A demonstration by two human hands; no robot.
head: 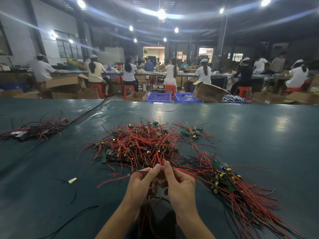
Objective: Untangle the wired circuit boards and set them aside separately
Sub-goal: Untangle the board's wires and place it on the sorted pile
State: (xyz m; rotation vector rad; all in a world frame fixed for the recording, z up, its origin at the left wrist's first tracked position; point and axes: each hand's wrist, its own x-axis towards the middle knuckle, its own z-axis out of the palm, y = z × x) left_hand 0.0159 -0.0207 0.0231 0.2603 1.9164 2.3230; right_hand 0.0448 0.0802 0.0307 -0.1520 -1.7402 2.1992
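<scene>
wired circuit boards lie in heaps on a wide green table (241,121), the largest thing in view.

main tangle (141,145): centre of the table, just beyond the hands. red and black leads are knotted over many small green boards with yellow and blue parts.

combed bundle (229,183): near right, touching the tangle's right edge. its leads run roughly parallel toward the near right corner, so it looks like the set-aside lot.

dark heap (34,130): far left, well apart from the rest.

small cluster (191,132): a few boards just beyond the tangle's right end.

left hand (139,185) and right hand (179,185): raised side by side near the table's near edge. each pinches red leads (161,168) between thumb and forefinger, tips almost touching. more leads hang down between the wrists. cannot tell if a board sits in the palms.

paper scrap (72,180): near left, alone.

judgement: step in hand is freeing one unit from the tangle's near edge, with most of the pile unsorted. next move calls for a slow pull along the lead, watching for snags, then laying the unit on the right bundle.
</scene>
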